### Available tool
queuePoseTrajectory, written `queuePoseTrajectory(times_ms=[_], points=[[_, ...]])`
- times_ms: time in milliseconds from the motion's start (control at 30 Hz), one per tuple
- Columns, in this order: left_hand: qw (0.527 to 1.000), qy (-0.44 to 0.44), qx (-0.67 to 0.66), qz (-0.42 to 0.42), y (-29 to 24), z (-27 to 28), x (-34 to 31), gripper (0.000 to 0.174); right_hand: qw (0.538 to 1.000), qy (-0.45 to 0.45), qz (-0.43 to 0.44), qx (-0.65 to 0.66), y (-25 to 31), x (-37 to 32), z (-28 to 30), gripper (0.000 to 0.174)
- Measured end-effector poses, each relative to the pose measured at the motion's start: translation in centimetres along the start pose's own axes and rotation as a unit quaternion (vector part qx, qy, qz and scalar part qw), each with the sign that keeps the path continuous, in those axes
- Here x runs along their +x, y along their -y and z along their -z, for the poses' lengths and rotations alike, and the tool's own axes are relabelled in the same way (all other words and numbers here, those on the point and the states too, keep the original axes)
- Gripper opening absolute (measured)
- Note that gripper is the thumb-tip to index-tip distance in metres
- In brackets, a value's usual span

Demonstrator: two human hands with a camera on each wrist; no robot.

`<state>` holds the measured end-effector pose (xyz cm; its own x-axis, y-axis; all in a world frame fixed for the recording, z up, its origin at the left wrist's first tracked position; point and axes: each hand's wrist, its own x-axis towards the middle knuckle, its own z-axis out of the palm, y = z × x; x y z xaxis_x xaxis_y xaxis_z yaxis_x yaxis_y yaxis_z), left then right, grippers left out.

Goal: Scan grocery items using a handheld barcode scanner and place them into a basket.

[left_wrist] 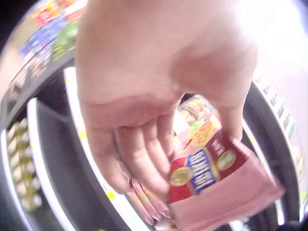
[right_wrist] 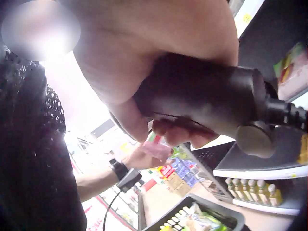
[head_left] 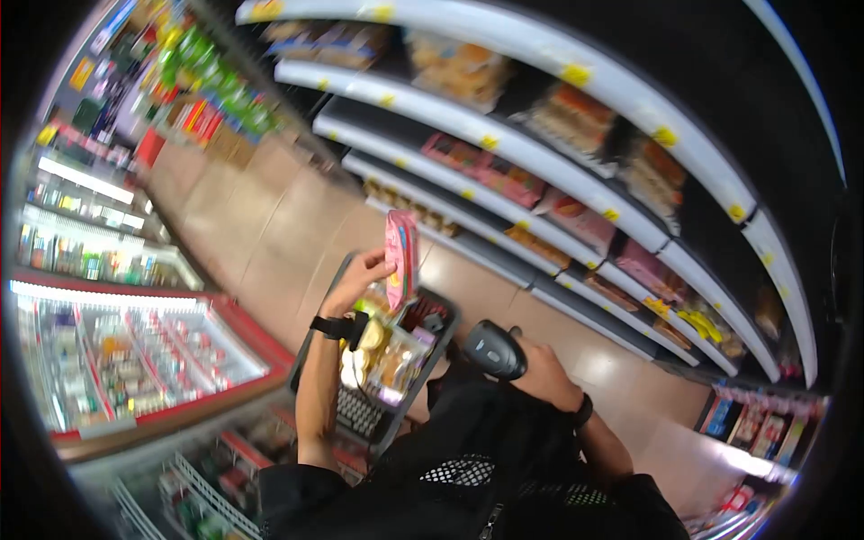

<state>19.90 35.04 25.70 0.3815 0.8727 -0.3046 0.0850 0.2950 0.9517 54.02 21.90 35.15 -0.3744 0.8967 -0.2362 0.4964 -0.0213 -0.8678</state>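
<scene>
A pink packet (head_left: 400,261) with a dark red band and a blue label is pinched by my left hand (head_left: 360,277), thumb on one side and fingers on the other. In the left wrist view the packet (left_wrist: 216,183) hangs below the fingers, its printed front showing. Beneath it stands a dark shopping basket (head_left: 358,416) holding several packaged goods. My right hand (head_left: 546,376) grips a black handheld barcode scanner (head_left: 495,349) in front of the body. The right wrist view shows fingers wrapped around the scanner's handle (right_wrist: 202,98), with a cable at its end.
Long shelves (head_left: 531,216) with bagged goods and pink packets run along the right. On the left are a red-edged glass-topped freezer (head_left: 243,337) and lit fridge shelves (head_left: 99,243). Tiled floor (head_left: 261,211) stretches between them toward a display of green packs (head_left: 202,67).
</scene>
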Motion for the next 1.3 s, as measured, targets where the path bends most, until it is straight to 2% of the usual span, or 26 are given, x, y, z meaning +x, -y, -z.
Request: queuePoseTrajectory(times_ms=[33, 67, 100, 200, 267, 333, 367, 400, 467, 533, 600, 667, 733, 767, 800, 867, 900, 933, 967, 1000, 1033, 1067, 1133, 1167, 1267, 1300], points=[[0.984, 0.021, -0.171, 0.036, 2.3, -0.4, -3.4, 0.061, 1.000, 0.016, 0.016, 0.003, 0.6, 0.6, -0.8, 0.050], [0.937, 0.041, -0.340, 0.061, 4.6, -1.3, -6.6, 0.063, 0.997, 0.026, 0.068, -0.011, 0.6, 1.2, -1.7, 0.051], [0.887, -0.012, -0.455, 0.083, 7.2, -2.3, -9.8, 0.064, 0.994, 0.053, 0.097, -0.015, 1.3, 1.8, -2.5, 0.050], [0.799, -0.017, -0.600, 0.039, 12.9, -5.4, -16.4, 0.064, 0.971, 0.127, 0.196, -0.041, 2.7, 3.6, -5.5, 0.046], [0.832, -0.056, -0.552, 0.023, 13.8, -7.2, -19.5, 0.062, 0.956, 0.177, 0.234, -0.023, 3.3, 4.5, -7.7, 0.042], [0.804, -0.061, -0.592, -0.016, 13.8, -8.9, -21.6, 0.060, 0.936, 0.243, 0.253, -0.034, 3.7, 4.9, -9.4, 0.041], [0.794, -0.098, -0.600, 0.007, 13.1, -9.5, -22.6, 0.065, 0.927, 0.270, 0.257, -0.036, 3.9, 4.8, -10.1, 0.042], [0.792, -0.136, -0.595, 0.001, 15.7, -9.9, -24.1, 0.072, 0.919, 0.291, 0.263, -0.039, 4.0, 4.8, -10.8, 0.043], [0.801, -0.178, -0.571, -0.032, 13.8, -10.7, -25.4, 0.080, 0.909, 0.327, 0.254, -0.044, 4.0, 4.4, -12.1, 0.045], [0.783, -0.188, -0.592, -0.032, 15.1, -11.4, -26.2, 0.081, 0.902, 0.341, 0.260, -0.041, 3.8, 4.1, -12.7, 0.048], [0.708, -0.146, -0.687, -0.071, 15.8, -11.9, -26.3, 0.071, 0.897, 0.356, 0.256, -0.048, 3.5, 4.1, -13.1, 0.051], [0.709, -0.129, -0.690, -0.074, 17.2, -12.1, -26.2, 0.069, 0.894, 0.365, 0.254, -0.051, 2.6, 4.1, -13.6, 0.051], [0.749, -0.214, -0.625, -0.041, 17.2, -11.7, -25.6, 0.068, 0.905, 0.344, 0.248, -0.047, 2.6, 4.0, -12.9, 0.048], [0.792, -0.231, -0.564, -0.035, 16.8, -11.2, -25.5, 0.069, 0.913, 0.322, 0.246, -0.044, 2.5, 4.0, -12.4, 0.046], [0.817, -0.272, -0.508, -0.021, 14.5, -10.7, -24.6, 0.067, 0.918, 0.314, 0.239, -0.042, 2.1, 3.9, -11.9, 0.046], [0.885, -0.280, -0.360, 0.092, 15.4, -8.6, -23.2, 0.060, 0.935, 0.290, 0.190, -0.076, 1.0, 4.1, -10.4, 0.041], [0.911, -0.319, -0.224, 0.135, 13.7, -8.0, -22.2, 0.053, 0.945, 0.261, 0.186, -0.071, 0.4, 3.9, -9.9, 0.041], [0.923, -0.339, -0.140, 0.119, 15.9, -7.3, -21.2, 0.053, 0.947, 0.255, 0.186, -0.068, 0.0, 3.8, -9.1, 0.041], [0.911, -0.373, 0.091, 0.151, 15.9, -7.0, -20.6, 0.054, 0.952, 0.243, 0.172, -0.073, -0.4, 3.7, -8.4, 0.042], [0.849, -0.386, 0.317, 0.170, 15.6, -6.7, -19.8, 0.056, 0.958, 0.229, 0.157, -0.078, -0.8, 3.5, -7.7, 0.043], [0.802, -0.398, 0.422, 0.146, 17.1, -6.2, -19.1, 0.055, 0.960, 0.226, 0.143, -0.080, -1.0, 3.4, -6.9, 0.045], [0.770, -0.403, 0.486, 0.087, 19.3, -5.2, -18.7, 0.055, 0.964, 0.214, 0.139, -0.078, -1.4, 3.2, -6.2, 0.045], [0.761, -0.413, 0.486, 0.118, 20.4, -3.6, -17.7, 0.056, 0.970, 0.184, 0.141, -0.075, -2.0, 2.8, -4.7, 0.048], [0.752, -0.410, 0.485, 0.177, 20.3, -3.0, -17.3, 0.056, 0.971, 0.189, 0.120, -0.082, -2.1, 2.7, -3.9, 0.051], [0.716, -0.423, 0.535, 0.146, 23.2, 0.6, -17.0, 0.055, 0.981, 0.146, 0.106, -0.075, -2.4, 2.3, -2.7, 0.052], [0.705, -0.422, 0.547, 0.160, 22.6, 1.1, -16.6, 0.057, 0.981, 0.152, 0.094, -0.081, -2.8, 2.2, -2.3, 0.051]])
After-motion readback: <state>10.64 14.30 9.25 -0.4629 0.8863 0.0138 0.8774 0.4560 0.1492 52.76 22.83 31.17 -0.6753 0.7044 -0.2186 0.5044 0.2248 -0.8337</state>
